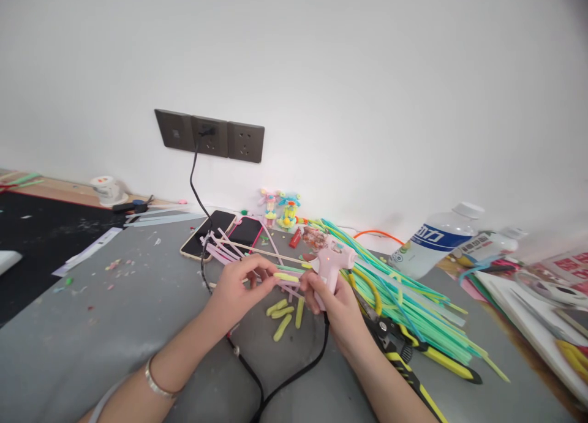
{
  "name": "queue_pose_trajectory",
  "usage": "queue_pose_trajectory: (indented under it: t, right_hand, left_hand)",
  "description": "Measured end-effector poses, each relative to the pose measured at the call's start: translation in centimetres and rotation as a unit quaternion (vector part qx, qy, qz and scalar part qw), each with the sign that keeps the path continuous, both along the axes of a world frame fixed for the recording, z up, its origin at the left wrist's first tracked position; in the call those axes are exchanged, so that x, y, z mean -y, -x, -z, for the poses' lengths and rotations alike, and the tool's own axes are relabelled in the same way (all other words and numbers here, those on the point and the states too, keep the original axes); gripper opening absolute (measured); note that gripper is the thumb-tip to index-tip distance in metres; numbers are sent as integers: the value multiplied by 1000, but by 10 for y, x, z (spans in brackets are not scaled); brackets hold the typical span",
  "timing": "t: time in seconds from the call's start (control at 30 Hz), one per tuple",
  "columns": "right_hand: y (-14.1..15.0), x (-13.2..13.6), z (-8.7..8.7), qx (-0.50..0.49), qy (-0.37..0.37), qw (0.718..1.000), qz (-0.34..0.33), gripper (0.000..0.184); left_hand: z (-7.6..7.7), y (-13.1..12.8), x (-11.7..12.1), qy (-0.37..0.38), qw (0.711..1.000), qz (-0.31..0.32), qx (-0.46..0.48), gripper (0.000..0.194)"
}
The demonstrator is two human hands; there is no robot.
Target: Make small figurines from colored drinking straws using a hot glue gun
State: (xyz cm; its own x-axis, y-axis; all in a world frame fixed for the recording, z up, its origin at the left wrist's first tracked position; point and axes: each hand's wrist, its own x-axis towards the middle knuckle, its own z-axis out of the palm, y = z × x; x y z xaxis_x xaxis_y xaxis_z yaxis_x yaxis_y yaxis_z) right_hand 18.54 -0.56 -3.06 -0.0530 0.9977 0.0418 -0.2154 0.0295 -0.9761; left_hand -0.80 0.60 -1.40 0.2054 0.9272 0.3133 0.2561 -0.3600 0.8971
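Between the thumb and fingers of my left hand [243, 285] is a short yellow pipe cleaner piece [286, 277], held sideways at the middle of the view. My right hand [337, 303] is wrapped round the handle of a pale pink glue gun [329, 261], its nozzle end pointing left and a small orange light showing on its body. Several more short yellow pipe cleaner pieces [282, 327] lie on the grey mat [184, 349] below my hands. Pink pipe cleaners [223, 248] lie behind my left hand.
A bundle of green and yellow pipe cleaners [413, 306] lies at right, with yellow-and-black pliers [383, 328] beside it. A bottle [434, 242] stands tilted in view behind. Two phones [220, 221], two small figures [288, 210] and a black cord [193, 178] are near the wall.
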Motion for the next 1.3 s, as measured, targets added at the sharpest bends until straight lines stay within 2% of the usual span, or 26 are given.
queue_pose_trajectory:
  t: [0.1,0.23,0.47,0.83,1.17,1.3]
  right_hand:
    - [-2,1,-2,-51,10,999,2,39]
    - [-3,5,-6,-115,39,991,-56,35]
    - [-1,12,-8,-124,75,979,-145,33]
    - [-4,13,0,-85,98,973,-193,35]
    - [-1,18,-8,-63,102,974,-193,38]
    - [-1,18,-9,-59,102,974,-192,34]
  left_hand:
    - [0,5,-4,-13,999,-44,19,7]
    - [-1,10,-8,-23,996,-88,15,7]
    - [3,13,-11,-38,992,-120,0,8]
    - [7,14,-11,-50,991,-122,-31,9]
    - [6,14,-12,-54,990,-120,-42,10]
    - [6,13,-12,-53,991,-117,-46,10]
